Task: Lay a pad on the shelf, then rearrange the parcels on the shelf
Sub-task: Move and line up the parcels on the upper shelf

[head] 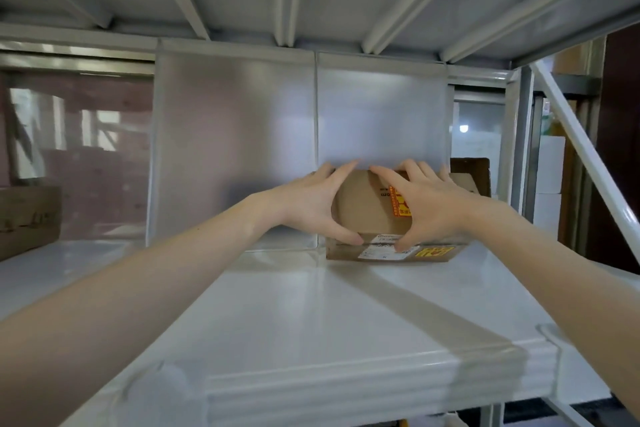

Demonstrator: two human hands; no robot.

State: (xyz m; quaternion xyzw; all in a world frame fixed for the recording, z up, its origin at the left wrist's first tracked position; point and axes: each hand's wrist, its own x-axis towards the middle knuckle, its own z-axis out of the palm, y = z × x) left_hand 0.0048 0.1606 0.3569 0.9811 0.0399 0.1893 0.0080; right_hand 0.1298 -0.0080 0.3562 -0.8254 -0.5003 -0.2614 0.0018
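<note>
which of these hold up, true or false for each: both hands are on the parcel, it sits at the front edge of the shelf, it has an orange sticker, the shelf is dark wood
1. Both hands grip the parcel: true; left hand and right hand hold its sides.
2. It sits at the front edge: false; it is far back on the shelf, near the rear panel.
3. It has an orange sticker: true.
4. The shelf is dark wood: false; it is white and glossy.

Storeroom: white metal racking point(311, 315), labelled cardboard parcels point(367, 204).
</note>
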